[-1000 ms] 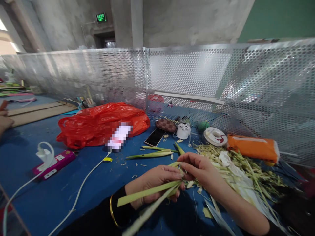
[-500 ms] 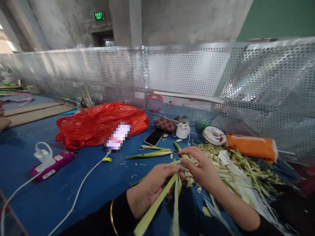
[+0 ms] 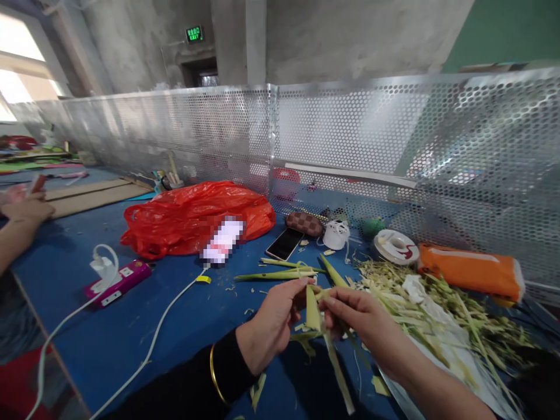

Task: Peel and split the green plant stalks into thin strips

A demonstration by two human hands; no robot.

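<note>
Both my hands work a pale green leaf strip over the blue table. My left hand pinches the strip from the left, its wrist in a black sleeve with a gold bangle. My right hand grips the same strip from the right, fingers closed on its folded top. One long end of the strip hangs down toward me. More cut green strips lie just beyond my hands.
A heap of leaf trimmings lies to the right, with an orange packet and a tape roll behind. Farther back are a red plastic bag, a phone, a pink power strip and a perforated metal screen. Another person's arm rests at left.
The long ends of the strip that pointed down-left now hang straight down, and the folded part stands upright between my fingers. My view has shifted slightly, so the table things sit further right.
</note>
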